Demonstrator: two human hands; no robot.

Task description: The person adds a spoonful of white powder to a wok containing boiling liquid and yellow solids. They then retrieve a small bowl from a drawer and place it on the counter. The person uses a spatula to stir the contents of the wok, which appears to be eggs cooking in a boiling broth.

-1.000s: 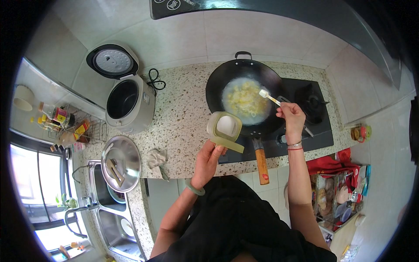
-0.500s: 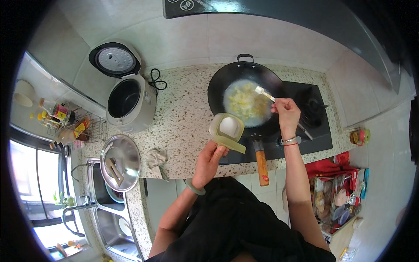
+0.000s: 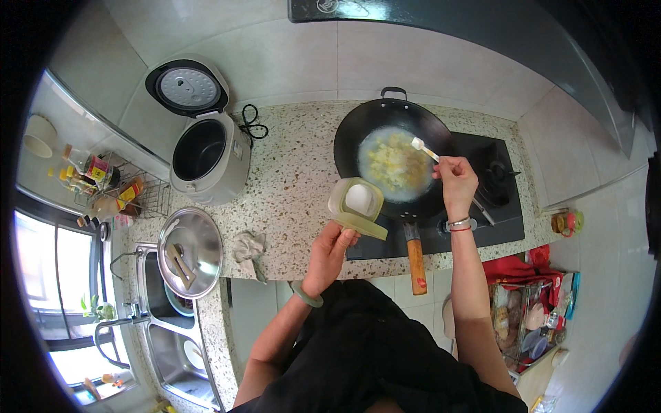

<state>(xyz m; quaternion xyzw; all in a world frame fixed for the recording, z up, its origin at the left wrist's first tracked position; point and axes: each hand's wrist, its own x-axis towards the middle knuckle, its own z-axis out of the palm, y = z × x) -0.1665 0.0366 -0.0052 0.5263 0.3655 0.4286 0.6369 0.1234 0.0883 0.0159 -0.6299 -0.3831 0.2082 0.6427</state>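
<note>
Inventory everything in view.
counter: 1, beige, centre
stove: 1, black, right
wok: 1, black, on stove
food: 1 batch, yellow, in wok
spoon: 1, white, over wok
tub: 1, green, near wok
cooker: 1, white, back left
sink: 1, silver, lower left
tap: 1, silver, at sink
lid: 1, silver, by sink
cloth: 1, grey, on counter
bottles: several, mixed, left rack
hood: 1, black, top right
goods: several, mixed, lower right
left grip: 1, bare, holding tub
right grip: 1, bare, holding spoon
</note>
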